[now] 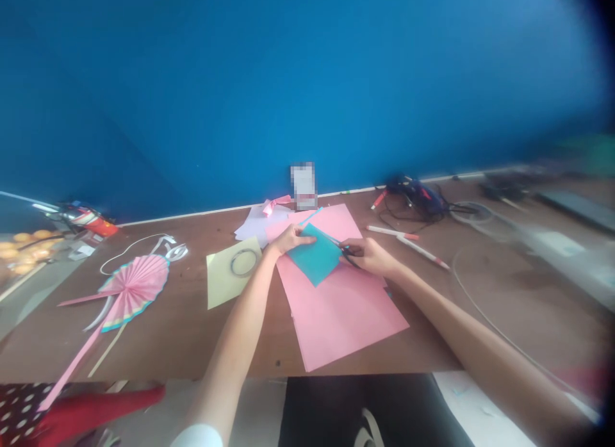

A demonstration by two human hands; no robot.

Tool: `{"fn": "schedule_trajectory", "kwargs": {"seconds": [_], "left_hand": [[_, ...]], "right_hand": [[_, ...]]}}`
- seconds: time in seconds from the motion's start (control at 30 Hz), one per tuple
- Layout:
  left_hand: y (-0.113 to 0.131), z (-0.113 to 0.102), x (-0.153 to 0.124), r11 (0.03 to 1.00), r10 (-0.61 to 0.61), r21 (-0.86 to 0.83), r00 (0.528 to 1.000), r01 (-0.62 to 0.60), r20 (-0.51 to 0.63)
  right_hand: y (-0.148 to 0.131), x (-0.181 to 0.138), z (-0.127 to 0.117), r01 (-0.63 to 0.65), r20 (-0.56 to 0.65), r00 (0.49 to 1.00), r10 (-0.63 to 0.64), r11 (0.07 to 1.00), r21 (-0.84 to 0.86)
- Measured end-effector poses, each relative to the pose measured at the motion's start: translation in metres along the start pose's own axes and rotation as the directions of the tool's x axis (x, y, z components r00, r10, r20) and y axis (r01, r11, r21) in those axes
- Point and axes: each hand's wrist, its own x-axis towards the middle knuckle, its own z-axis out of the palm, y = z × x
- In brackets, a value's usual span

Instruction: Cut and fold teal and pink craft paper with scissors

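My left hand (290, 238) grips the upper left edge of a teal paper sheet (316, 260), thumb on top. In my right hand (368, 255) is a pair of scissors (344, 247), its fingers closed round the handles. The blades reach over the upper right edge of the teal paper; whether they are parted I cannot tell. A thin blue paper strip (311, 216) sticks up beyond my left fingers. Beneath the teal paper lie large pink sheets (331, 325).
A pale yellow sheet (221, 284) with a ring (244, 262) on it lies left. Farther left is a folded pink paper fan (137, 284). Two white-and-red pens (423, 251), dark cables (416, 200) and a thin cord (475, 312) are to the right. A blue wall (307, 82) stands behind.
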Motion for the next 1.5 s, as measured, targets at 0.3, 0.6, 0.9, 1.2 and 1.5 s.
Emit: {"fn": "schedule_trajectory", "kwargs": {"seconds": [0.3,0.6,0.9,1.2,1.5], "left_hand": [[0.008,0.01,0.002,0.998,-0.02,0.061,0.998,0.017,0.051],[0.009,0.013,0.002,1.0,-0.011,0.025,0.998,0.01,0.066],[0.01,0.014,0.001,1.0,-0.023,0.009,0.996,0.023,0.081],[0.011,0.014,0.001,0.999,-0.037,0.027,0.997,0.035,0.066],[0.012,0.015,0.0,0.998,-0.052,0.021,0.998,0.051,0.043]], "right_hand": [[0.006,0.001,0.001,0.0,-0.013,1.0,0.0,1.0,0.015],[0.006,0.001,0.001,-0.007,-0.019,1.0,0.008,0.999,0.032],[0.004,0.0,-0.001,-0.01,0.006,1.0,0.01,1.0,0.028],[0.006,-0.001,-0.002,-0.013,0.035,0.999,0.012,0.999,0.042],[0.004,-0.001,-0.002,-0.005,0.027,1.0,0.005,1.0,0.009]]}}
